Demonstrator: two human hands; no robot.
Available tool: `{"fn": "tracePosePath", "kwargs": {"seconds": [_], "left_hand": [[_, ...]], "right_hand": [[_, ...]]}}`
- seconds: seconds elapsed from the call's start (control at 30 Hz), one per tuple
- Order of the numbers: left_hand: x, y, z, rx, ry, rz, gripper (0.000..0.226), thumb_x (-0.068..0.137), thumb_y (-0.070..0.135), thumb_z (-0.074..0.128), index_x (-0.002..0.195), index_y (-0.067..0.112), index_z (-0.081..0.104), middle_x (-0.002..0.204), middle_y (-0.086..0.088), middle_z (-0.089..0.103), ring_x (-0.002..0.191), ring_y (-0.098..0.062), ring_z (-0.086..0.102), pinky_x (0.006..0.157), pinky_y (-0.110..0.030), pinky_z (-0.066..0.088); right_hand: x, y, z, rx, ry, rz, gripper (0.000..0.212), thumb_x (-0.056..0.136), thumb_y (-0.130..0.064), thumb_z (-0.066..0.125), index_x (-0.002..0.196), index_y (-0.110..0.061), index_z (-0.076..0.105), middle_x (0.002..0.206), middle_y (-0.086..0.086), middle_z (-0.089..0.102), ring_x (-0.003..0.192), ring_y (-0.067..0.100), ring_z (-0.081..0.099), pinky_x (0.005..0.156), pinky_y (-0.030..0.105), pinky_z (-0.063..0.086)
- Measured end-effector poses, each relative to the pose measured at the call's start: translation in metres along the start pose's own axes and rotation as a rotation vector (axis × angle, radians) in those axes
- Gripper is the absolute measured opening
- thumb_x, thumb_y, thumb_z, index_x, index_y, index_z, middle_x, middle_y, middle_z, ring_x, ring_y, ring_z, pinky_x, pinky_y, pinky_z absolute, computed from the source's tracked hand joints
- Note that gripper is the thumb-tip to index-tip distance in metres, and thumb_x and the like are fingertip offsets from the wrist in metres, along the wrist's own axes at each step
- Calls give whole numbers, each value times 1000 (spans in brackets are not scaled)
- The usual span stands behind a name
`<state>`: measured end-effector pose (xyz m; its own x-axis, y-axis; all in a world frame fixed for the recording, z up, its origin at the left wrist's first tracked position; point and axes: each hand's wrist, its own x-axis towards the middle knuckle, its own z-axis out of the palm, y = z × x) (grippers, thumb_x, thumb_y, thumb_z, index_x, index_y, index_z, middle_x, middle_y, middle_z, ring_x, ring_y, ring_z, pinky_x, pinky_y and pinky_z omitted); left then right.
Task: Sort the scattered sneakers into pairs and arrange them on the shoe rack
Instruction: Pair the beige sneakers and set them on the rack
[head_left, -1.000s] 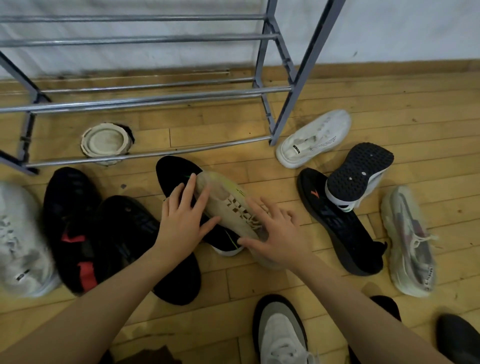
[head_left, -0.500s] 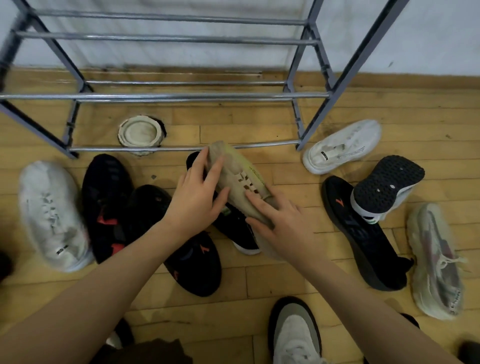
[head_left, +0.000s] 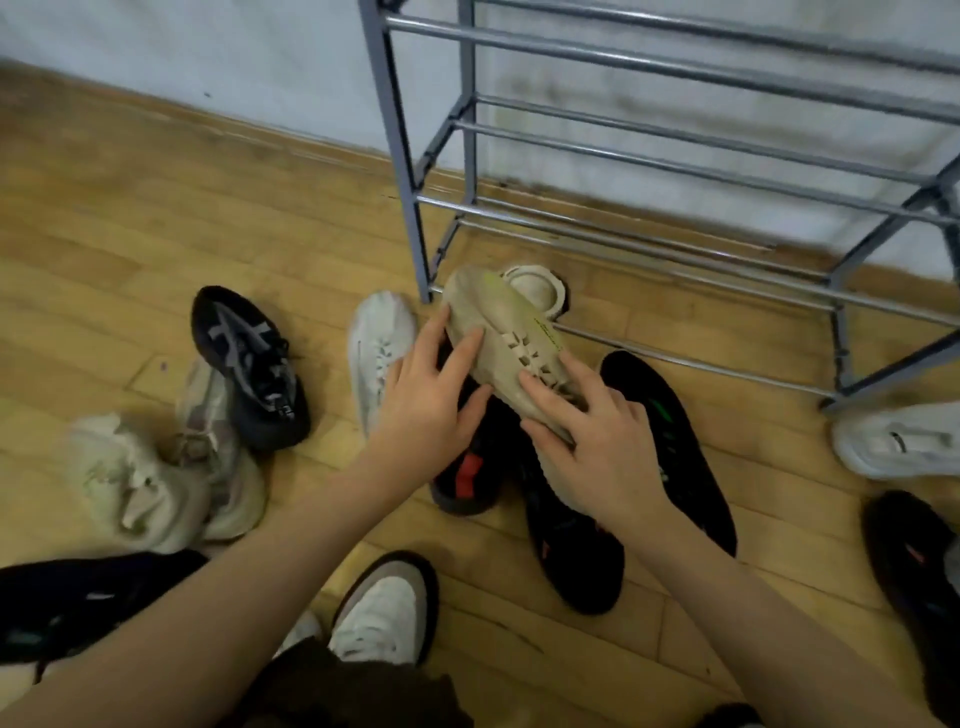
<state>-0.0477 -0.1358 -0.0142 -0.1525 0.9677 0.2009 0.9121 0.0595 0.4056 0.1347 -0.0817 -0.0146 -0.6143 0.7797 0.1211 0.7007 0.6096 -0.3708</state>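
A beige sneaker (head_left: 493, 327) with a thin yellow-green stripe is held tilted, toe toward the rack. My left hand (head_left: 431, 400) grips its toe end, fingers on top and thumb below. My right hand (head_left: 597, 441) grips its laced middle and heel. The grey metal shoe rack (head_left: 675, 156) stands just beyond, its bars bare. Under my hands lie a black sneaker with red (head_left: 467, 473) and a black sneaker with green (head_left: 670, 431). A white sneaker (head_left: 379, 338) lies left of my left hand.
On the wooden floor lie a black-and-grey sneaker (head_left: 249, 369), two beige sneakers (head_left: 135, 483) at left, a dark shoe (head_left: 78, 597) at lower left, a white sneaker (head_left: 904, 441) and a black one (head_left: 914, 587) at right. A round floor cap (head_left: 540, 280) sits under the rack. My own white shoe (head_left: 384, 613) is near.
Both hands have lifted the beige sneaker off the black ones and carried it toward the rack's left post. The view has swung left, showing more sneakers on that side.
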Motion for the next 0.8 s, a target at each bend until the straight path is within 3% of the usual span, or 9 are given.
{"fn": "tracePosePath", "kwargs": {"seconds": [0.2, 0.4, 0.63, 0.8], "left_hand": [[-24, -49, -34, -43, 82, -250, 54, 90, 50, 33, 137, 25, 42, 155, -6, 17, 130, -25, 37, 99, -44, 28], [-36, -101, -34, 4, 8, -474, 55, 95, 48, 36, 146, 29, 24, 158, -1, -2, 139, -24, 19, 108, -43, 16], [-47, -159, -25, 132, 8, -573, 60, 90, 59, 16, 144, 36, 26, 157, -1, 13, 133, -30, 27, 104, -47, 22], [-21, -170, 2, 174, -151, -483, 54, 95, 54, 26, 146, 36, 20, 156, 0, 14, 135, -29, 23, 105, -45, 17]], "right_hand": [[37, -59, 29, -5, -23, -128, 43, 92, -50, 42, 134, -42, 46, 140, 9, 47, 106, 36, 58, 80, 47, 47], [76, -98, 71, 19, -27, -259, 39, 91, -41, 51, 129, -37, 55, 136, 9, 51, 105, 36, 58, 78, 46, 46], [104, -136, 117, -71, -23, -292, 37, 89, -42, 48, 122, -33, 61, 130, 10, 56, 98, 35, 61, 75, 42, 44], [107, -114, 132, -182, -115, -137, 39, 88, -41, 59, 126, -35, 57, 134, 9, 53, 98, 39, 59, 76, 47, 44]]}}
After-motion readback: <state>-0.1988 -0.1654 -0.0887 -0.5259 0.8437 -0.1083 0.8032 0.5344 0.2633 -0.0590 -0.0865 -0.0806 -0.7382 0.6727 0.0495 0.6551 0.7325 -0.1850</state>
